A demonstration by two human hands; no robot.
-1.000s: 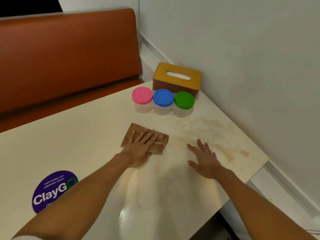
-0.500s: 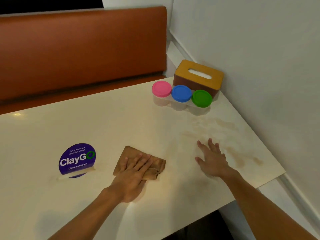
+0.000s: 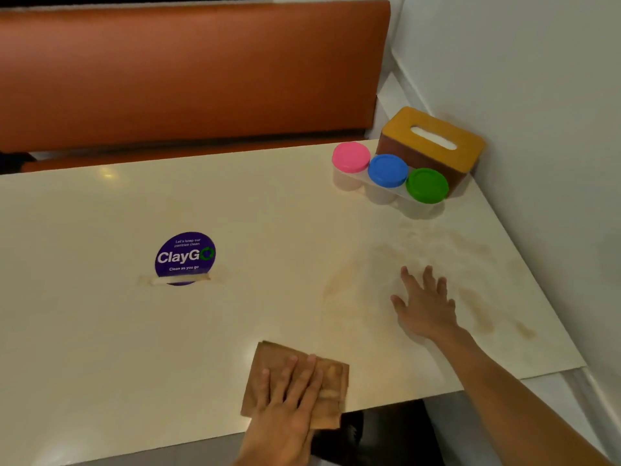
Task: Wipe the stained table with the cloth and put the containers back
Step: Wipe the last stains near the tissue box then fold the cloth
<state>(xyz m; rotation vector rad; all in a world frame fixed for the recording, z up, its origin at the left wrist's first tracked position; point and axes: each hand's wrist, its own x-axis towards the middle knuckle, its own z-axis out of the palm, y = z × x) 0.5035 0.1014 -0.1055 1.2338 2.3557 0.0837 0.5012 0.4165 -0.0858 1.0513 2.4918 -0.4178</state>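
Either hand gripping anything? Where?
Nothing gripped. Left hand presses flat on the cloth, over its middle; right hand lies flat on the table.

Head view, down onto table (image 3: 100,331)

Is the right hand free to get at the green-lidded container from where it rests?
Probably yes: the right hand lies flat and empty, with only stained table between it and the green-lidded container.

Orange-brown padded bench backrest (image 3: 188,72) spans the far side; plain white wall (image 3: 537,79) at right, meeting it in the corner.
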